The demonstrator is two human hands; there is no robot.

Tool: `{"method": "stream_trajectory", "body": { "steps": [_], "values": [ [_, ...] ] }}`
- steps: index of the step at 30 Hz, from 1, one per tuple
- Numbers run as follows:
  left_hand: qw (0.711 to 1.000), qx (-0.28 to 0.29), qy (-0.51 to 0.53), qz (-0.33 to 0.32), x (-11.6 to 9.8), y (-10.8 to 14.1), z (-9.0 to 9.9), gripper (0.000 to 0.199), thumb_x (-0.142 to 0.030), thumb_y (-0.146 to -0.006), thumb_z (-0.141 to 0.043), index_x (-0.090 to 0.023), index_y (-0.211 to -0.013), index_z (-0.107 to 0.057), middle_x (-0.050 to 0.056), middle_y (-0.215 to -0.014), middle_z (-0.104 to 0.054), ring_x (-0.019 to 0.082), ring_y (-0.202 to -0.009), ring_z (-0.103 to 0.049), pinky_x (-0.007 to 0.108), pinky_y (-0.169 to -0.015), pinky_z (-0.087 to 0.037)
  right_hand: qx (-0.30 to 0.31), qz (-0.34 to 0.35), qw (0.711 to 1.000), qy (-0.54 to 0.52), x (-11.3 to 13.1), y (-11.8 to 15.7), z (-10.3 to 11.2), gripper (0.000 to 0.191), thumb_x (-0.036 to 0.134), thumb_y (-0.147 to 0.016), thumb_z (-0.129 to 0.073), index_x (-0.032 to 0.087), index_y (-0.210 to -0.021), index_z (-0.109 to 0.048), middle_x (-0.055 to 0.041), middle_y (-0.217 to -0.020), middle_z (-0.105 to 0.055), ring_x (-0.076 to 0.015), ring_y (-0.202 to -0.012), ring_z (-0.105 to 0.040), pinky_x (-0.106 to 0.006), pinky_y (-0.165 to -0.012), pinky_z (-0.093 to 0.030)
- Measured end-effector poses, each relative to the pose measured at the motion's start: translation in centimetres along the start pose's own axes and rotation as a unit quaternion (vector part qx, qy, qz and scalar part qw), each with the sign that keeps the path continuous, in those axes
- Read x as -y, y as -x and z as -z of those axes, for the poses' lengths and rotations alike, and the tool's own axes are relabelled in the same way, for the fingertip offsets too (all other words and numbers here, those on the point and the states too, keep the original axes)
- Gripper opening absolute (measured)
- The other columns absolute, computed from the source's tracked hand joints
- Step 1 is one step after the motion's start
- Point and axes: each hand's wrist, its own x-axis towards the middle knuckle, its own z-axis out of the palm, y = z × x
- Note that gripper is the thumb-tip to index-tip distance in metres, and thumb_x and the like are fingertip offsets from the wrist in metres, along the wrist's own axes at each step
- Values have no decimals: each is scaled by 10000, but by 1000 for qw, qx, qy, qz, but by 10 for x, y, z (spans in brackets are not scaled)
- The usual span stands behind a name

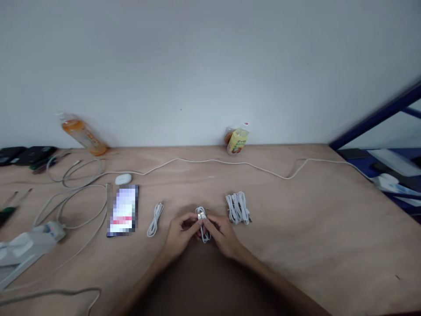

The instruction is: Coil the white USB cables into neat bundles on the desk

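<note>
Cable (201,216), coiled at the frame's lower centre, is seemingly being bundled: our left hand (180,231) pinches it from one side, our right hand (223,231) from the other. The next move, we judge, calls for holding it snugly coiled.

Right of the smartphone (123,211), here's the left grip (179,235), a bare hand with slim fingers, running back into a bare left forearm (151,273), slender at the wrist! Farther right of the smartphone, the right grip (223,233) matches: bare hand, bare right forearm (269,276). Nearer than the smartphone, a dark patch (204,283): clothing or shadow, impossible to call!
</note>
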Motion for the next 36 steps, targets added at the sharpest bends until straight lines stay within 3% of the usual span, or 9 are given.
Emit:
{"method": "stream_trajectory", "body": {
  "steps": [10,19,28,36],
  "values": [
    [999,-37,1,-31,-6,8,-7,500,-619,-744,-932,-150,-809,-769,32,-679,-743,158,-581,-656,282,-604,-595,-8,-2,1000,-8,2,-4,-3,696,842,-974,-541,223,-657,-583,-8,-638,-617,-172,-627,-538,-305,-638,-470],
    [999,-10,-3,-35,-8,7,-1,584,-678,-730,-924,-126,-861,-788,52,-666,-746,174,-559,-669,292,-567,-588,0,13,1000,0,7,-4,-7,722,855,-975,-518,218,-641,-583,-11,-619,-617,-169,-609,-535,-297,-614,-454],
    [1000,-15,23,-16,3,7,-3,583,-712,-725,-910,-156,-830,-769,29,-661,-735,168,-576,-662,289,-586,-589,-4,-20,1000,1,5,0,-4,664,808,-992,-548,231,-666,-572,2,-647,-579,-172,-629,-499,-299,-635,-448],
    [999,-12,41,-8,0,6,-3,583,-719,-748,-888,-158,-848,-764,19,-670,-716,151,-568,-637,275,-561,-575,-11,-27,1000,-3,8,-2,-5,638,763,-1020,-535,230,-671,-565,-12,-676,-586,-185,-654,-513,-317,-671,-478]
  ]
}}
